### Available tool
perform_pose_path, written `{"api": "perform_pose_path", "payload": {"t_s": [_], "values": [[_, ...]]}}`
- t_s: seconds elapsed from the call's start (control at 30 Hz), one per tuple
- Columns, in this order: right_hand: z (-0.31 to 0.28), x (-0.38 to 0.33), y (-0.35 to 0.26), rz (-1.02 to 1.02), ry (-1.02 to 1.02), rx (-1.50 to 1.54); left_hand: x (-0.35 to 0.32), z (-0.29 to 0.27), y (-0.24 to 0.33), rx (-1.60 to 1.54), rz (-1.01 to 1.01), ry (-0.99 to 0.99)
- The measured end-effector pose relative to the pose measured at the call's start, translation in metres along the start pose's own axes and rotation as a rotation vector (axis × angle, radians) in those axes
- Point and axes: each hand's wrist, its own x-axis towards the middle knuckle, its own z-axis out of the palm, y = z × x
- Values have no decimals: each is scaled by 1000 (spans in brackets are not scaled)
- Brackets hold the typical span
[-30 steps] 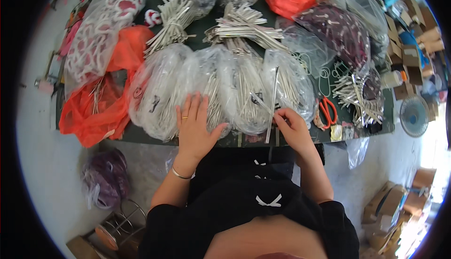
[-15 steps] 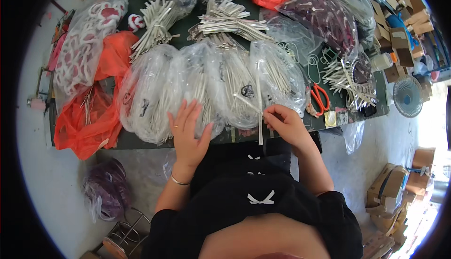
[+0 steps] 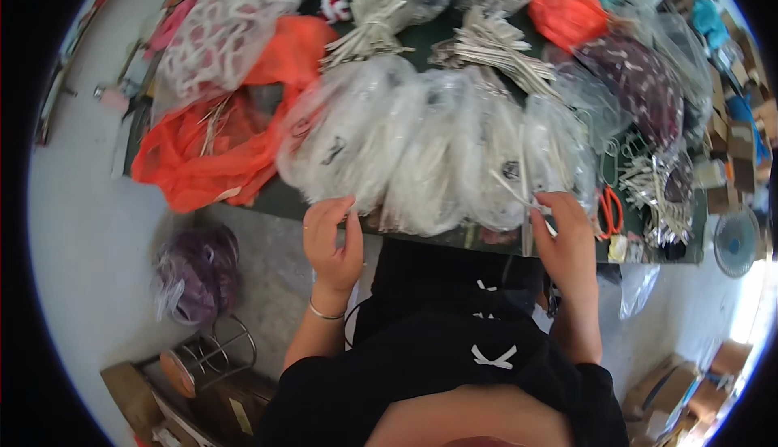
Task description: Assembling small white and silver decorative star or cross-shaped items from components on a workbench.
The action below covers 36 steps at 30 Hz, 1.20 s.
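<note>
My left hand (image 3: pixel 333 240) hovers at the table's near edge with its fingers curled and nothing in it, just below a row of clear plastic bags (image 3: pixel 421 151) full of pale thin sticks. My right hand (image 3: pixel 567 240) pinches a few long pale sticks (image 3: pixel 525 204) that rise upright in front of the right-hand bag. The dark green table (image 3: pixel 275 197) shows only as a strip under the bags.
Orange plastic bags (image 3: pixel 219 139) lie at the left, a dark patterned bag (image 3: pixel 644 82) and orange-handled scissors (image 3: pixel 609 210) at the right. Tied stick bundles (image 3: pixel 369 21) sit farther back. A purple bag (image 3: pixel 194 273) and a wire stool (image 3: pixel 207 358) stand on the floor at the left.
My left hand has slid off the bags back to the table's edge. My right hand has kept its grip on the sticks. The view has shifted.
</note>
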Motion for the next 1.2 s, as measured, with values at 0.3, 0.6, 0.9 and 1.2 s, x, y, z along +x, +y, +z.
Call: {"api": "perform_pose_path", "payload": {"t_s": [0.3, 0.6, 0.9, 1.2], "values": [[85, 96, -117, -634, -129, 338, 26, -7, -39, 238, 87, -8], [217, 167, -132, -873, -422, -96, 14, 9, -26, 90, 39, -151], [204, 177, -128, -1036, -377, -88, 11, 0, -35, 10, 11, -178], [101, 140, -133, 245, -404, 1423, 27, -7, 7, -768, -310, 17]]}}
